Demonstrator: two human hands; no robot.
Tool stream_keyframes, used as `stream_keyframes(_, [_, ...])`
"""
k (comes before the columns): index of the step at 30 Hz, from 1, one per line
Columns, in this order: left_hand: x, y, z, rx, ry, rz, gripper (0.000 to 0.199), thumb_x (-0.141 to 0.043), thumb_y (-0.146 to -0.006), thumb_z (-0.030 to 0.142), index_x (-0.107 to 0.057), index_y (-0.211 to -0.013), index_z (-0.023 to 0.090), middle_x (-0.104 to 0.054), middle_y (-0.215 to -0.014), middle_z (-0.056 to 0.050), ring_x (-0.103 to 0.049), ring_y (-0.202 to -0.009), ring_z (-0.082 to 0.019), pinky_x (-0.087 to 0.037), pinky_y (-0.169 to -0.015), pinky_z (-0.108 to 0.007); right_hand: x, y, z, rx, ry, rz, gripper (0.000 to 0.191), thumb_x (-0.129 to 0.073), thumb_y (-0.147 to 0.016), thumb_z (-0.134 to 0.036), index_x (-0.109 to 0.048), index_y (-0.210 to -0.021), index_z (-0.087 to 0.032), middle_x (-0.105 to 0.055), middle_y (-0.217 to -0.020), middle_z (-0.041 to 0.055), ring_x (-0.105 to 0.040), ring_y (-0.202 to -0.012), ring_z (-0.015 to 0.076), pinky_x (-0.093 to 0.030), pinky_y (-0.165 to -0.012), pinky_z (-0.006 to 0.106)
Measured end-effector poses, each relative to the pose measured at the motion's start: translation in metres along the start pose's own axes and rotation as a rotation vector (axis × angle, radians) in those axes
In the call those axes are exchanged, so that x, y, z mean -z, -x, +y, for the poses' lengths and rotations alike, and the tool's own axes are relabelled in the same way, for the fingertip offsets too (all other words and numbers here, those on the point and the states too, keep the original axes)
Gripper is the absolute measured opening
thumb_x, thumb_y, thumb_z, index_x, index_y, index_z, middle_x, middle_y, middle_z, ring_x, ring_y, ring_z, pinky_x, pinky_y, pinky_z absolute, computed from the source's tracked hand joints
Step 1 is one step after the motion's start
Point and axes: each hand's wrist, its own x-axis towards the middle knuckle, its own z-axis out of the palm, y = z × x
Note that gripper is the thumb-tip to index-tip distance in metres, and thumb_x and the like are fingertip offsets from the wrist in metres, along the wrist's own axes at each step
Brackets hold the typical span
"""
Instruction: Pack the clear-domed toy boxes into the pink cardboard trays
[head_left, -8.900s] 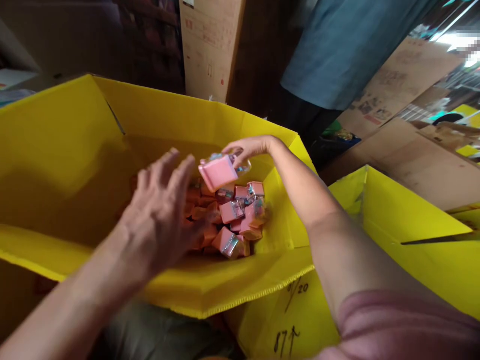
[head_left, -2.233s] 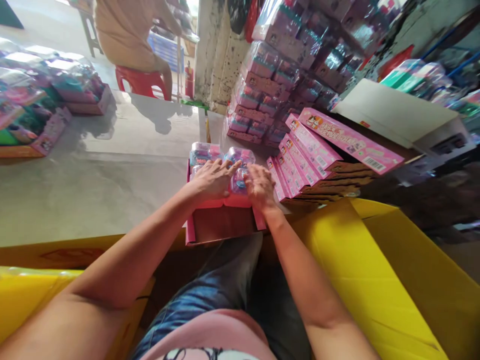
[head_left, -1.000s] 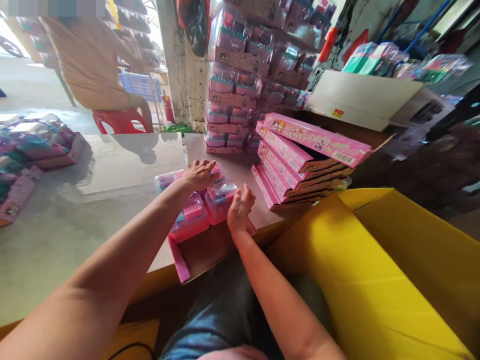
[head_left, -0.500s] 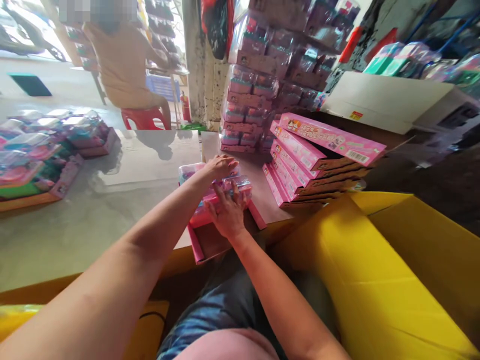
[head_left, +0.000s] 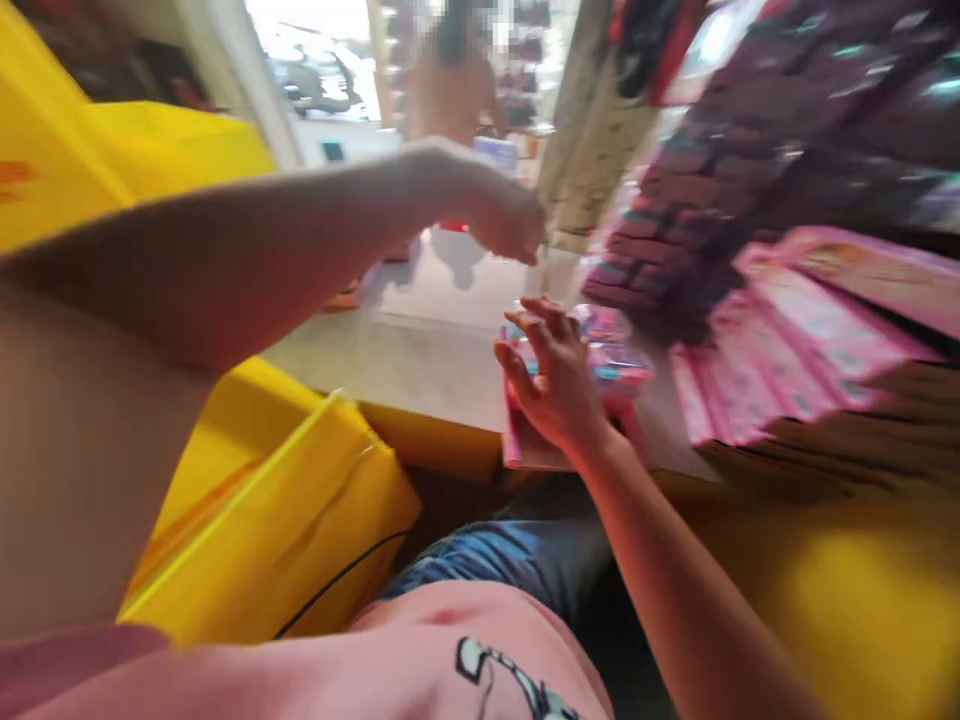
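My right hand [head_left: 553,378] rests over a pink cardboard tray [head_left: 517,448], its fingers spread apart. Small clear plastic packs with pink and teal contents [head_left: 616,345] sit in the tray's far part, partly covered by that hand. My left hand [head_left: 501,212] is raised above the table beyond the tray, apart from the packs. Its fingers point down and are smeared by motion, so whether they hold anything is unclear.
Pink flattened cartons [head_left: 787,350] lie stacked at the right, before a tall pile of packed trays [head_left: 675,210]. Yellow boxes [head_left: 285,520] stand at the left below the pale table [head_left: 420,350]. A person [head_left: 450,90] is at the back.
My view has swung left. My left hand has lifted off the packs and moved up and away; my right hand stays at the tray with fingers spread.
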Motion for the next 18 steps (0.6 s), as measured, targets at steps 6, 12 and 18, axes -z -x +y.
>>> stream_keyframes(6, [-0.032,0.182,-0.11,0.303,0.412,-0.447,0.037,-0.047,-0.096,0.025,-0.07,-0.106,-0.002,-0.068,-0.078,0.004,-0.066,-0.089,-0.013,-0.042,-0.094,-0.034,-0.035,-0.046,-0.134,0.534,-0.304,-0.31,0.051,-0.025,-0.105,-0.052,-0.063,-0.123,-0.023,-0.059,-0.118,0.0057,-0.056,-0.118,0.0224,-0.046,-0.102,0.045])
stream_keyframes(12, [-0.259,0.323,-0.161,0.563,0.893,-0.667,0.038,-0.051,-0.094,0.047,-0.073,-0.107,0.02,-0.073,-0.093,-0.005,-0.069,-0.082,-0.016,-0.053,-0.077,-0.027,-0.085,-0.033,-0.183,0.604,-0.259,-0.793,0.035,-0.046,-0.1,-0.049,-0.071,-0.097,-0.026,-0.066,-0.075,0.0035,-0.062,-0.066,0.0161,-0.047,-0.062,0.029])
stream_keyframes(18, [-0.453,0.425,-0.067,0.849,0.611,-0.357,0.038,-0.054,-0.097,0.047,-0.066,-0.101,0.011,-0.067,-0.089,-0.005,-0.062,-0.08,-0.015,-0.054,-0.075,-0.03,-0.079,-0.024,-0.182,0.325,-0.149,-0.998,0.035,-0.054,-0.088,-0.061,-0.074,-0.089,-0.032,-0.059,-0.051,0.0035,-0.05,-0.041,0.018,-0.031,-0.044,0.031])
